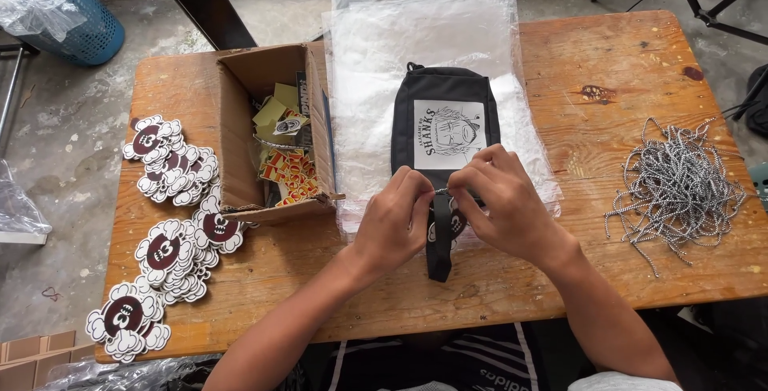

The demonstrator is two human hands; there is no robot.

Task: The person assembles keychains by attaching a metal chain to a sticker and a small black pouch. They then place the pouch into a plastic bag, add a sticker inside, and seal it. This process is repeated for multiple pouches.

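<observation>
At far left, on the floor, a blue basket lined with clear plastic; on the wooden table, along its left edge, piles of cloud-shaped stickers in white and dark red, strung from top to bottom corner; just right of them, an open cardboard box, flaps up, holding yellow-green paper slips, a small round sticker and red-and-yellow printed cards, all loose and jumbled; next, a stack of clear plastic bags lying flat; on top of the stack, a black pouch with a white printed square, strap hanging toward the table's near edge; left hand and right hand meeting over the pouch's lower end, fingertips pinched narrow on a thin cord at the strap; at far right, well apart, a loose heap of black-and-white cords.
</observation>
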